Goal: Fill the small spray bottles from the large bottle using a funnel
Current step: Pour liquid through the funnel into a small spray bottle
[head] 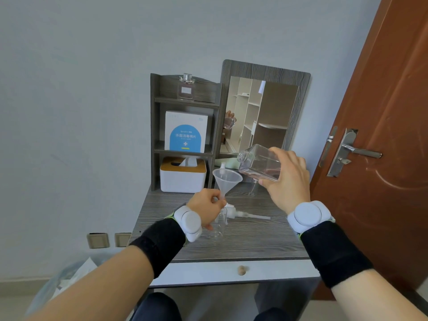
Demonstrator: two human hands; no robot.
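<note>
A clear plastic funnel (226, 179) sits in a small clear bottle (218, 227), mid grey wooden desk (254, 244); a white pump sprayer (243, 214) lies just right.

Clear glossy plastic large bottle (259, 163), translucent matt plastic funnel (225, 179), clear small spray bottle (219, 224), grey wood-grain matt tabletop (254, 237), shiny metal door handle (361, 152), black cloth wristbands (159, 245).

A pale grey-blue wall (92, 66) fills the far side, in soft, even daylight. On the right stands a red-brown door (393, 100) with a metal handle (357, 152). The bench (254, 242) has a grey wood-grain top and a white drawer (208, 273) with 1 round wooden knob (241, 270). At its far edge stand a grey shelf unit (155, 126) and, to the right, a grey-framed mirror (266, 107). Low on the left wall are 2 sockets (98, 240), above a pale floor (14, 295).
</note>
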